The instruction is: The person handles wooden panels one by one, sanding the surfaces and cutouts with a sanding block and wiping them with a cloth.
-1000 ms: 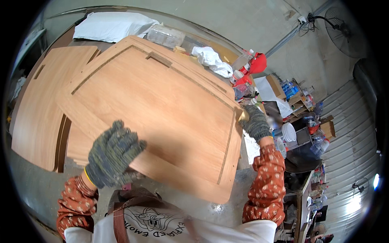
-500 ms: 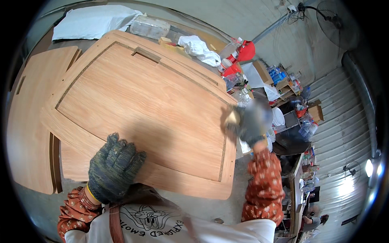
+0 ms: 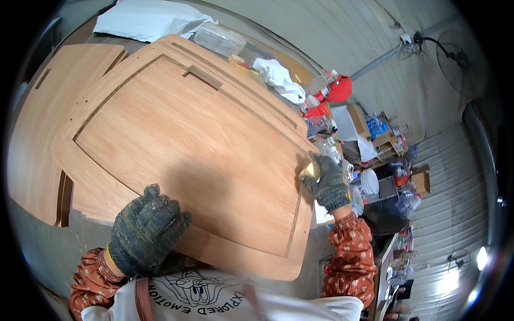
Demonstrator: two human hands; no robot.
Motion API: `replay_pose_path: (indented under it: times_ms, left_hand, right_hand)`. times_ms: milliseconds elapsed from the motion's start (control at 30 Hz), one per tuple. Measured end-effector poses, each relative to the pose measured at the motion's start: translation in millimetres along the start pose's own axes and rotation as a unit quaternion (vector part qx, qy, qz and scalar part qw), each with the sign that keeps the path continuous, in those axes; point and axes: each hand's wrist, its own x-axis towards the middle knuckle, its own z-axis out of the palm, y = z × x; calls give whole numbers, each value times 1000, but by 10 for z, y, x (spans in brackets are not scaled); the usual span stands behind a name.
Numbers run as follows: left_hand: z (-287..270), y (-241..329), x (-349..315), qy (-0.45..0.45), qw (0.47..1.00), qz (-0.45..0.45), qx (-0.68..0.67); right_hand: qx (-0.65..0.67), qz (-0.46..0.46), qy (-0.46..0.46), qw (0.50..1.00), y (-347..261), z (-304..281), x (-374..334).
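A light wood-grain panel (image 3: 176,128) lies in front of me, with a dark narrow groove around its middle and a slot near its far edge. My right hand (image 3: 327,184), in a dark knitted glove, grips a small pale yellow block (image 3: 310,171) at the panel's right edge. Whether the block is sponge or another material I cannot make out. My left hand (image 3: 147,230), gloved alike, rests on the panel's near left edge, its fingers extended over the surface and its thumb hidden.
More boards (image 3: 59,123) lie at the left, partly beneath this panel. Behind it are a white cloth or sheet (image 3: 150,20), a clear plastic container (image 3: 219,40) and a crumpled white bag (image 3: 278,79). Bottles, boxes and a white bucket (image 3: 369,182) crowd the right. A fan (image 3: 455,59) hangs on the wall.
The view has shifted slightly. My right hand, blurred before, now shows sharply at the panel's right edge, still holding the pale block. My left hand stays at the near left edge.
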Motion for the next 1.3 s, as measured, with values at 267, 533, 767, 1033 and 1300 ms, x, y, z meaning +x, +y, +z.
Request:
replay_pose_path:
  times_ms: [267,533,767,1033,1300]
  left_hand:
    - [-84,-387,-265,130,984,-117,36]
    - [-123,-374,-198,117,982,-146,-12]
    - [36,-412,-214,228,966,-102,-63]
    - [106,-374,-246,265,959,-98,-4]
    - [41,-388,-213,277,957,-89,-13]
  right_hand:
    - [-169,-41,26,984,233,223,638]
    - [-193,-137,9,972,-552,418,1197]
    - [-101,-178,54,977,-1340,759,2004]
    - [-52,-202,-30,978,-935,621,2058]
    - [-28,-335,-110,935,-1288,508,2393]
